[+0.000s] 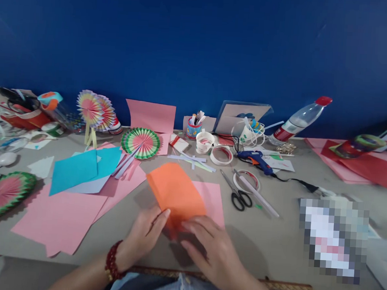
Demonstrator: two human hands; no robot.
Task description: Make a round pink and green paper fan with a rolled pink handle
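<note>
A sheet of orange paper is held up at a tilt over the table in front of me. My left hand, with a dark red bead bracelet at the wrist, pinches its lower left edge, the thumb on the near face. My right hand is slightly blurred; its fingertips touch the lower right part of the paper, while the thumb stands apart below, off the sheet. Behind the orange paper lies a pink sheet, partly covered from view. Black-handled scissors lie to the right.
Pink sheets and blue paper spread on the left, near pleated paper fans. Tape rolls, a paper cup, a blue glue gun and a leaning bottle stand or lie toward the back wall.
</note>
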